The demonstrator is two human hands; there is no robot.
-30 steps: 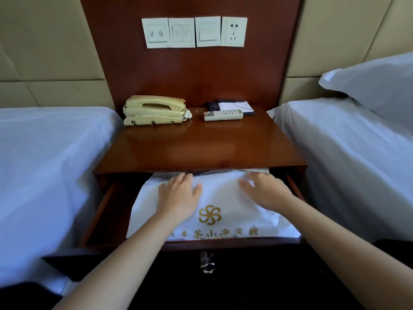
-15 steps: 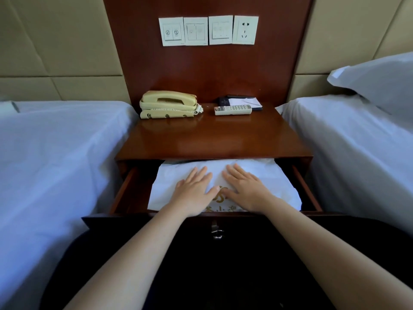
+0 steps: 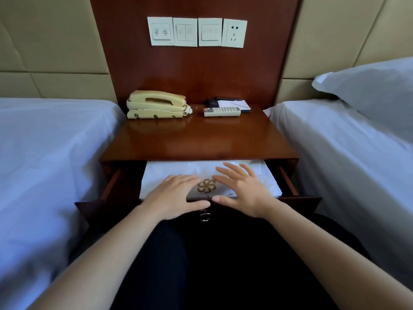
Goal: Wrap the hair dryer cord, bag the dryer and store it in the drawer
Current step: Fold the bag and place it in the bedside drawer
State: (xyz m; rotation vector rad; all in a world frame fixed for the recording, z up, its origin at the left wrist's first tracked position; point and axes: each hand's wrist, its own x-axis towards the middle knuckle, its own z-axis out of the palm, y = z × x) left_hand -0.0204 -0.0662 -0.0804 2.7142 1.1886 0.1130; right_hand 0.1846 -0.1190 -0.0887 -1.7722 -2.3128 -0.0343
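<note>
A white bag [image 3: 161, 175] with a gold pinwheel logo lies flat inside the partly open drawer [image 3: 308, 201] of the wooden nightstand. The hair dryer itself is hidden inside the bag. My left hand [image 3: 172, 195] hovers, fingers spread, over the bag's near edge and the drawer front. My right hand [image 3: 243, 191] is open too, palm down over the bag's right half, its thumb by the drawer front. Neither hand holds anything. A small metal pull [image 3: 204, 217] hangs on the drawer front below my hands.
On the nightstand top [image 3: 201, 139] stand a cream telephone [image 3: 156, 105], a white remote [image 3: 222, 111] and a notepad [image 3: 232, 103]. Beds with white sheets flank it, left [image 3: 44, 153] and right [image 3: 346, 153]. A pillow [image 3: 368, 86] lies at right. Wall switches [image 3: 196, 32] sit above.
The drawer has slid further in, so less of the bag shows. Both hands have drawn back from the bag's middle toward the drawer front and lifted off it.
</note>
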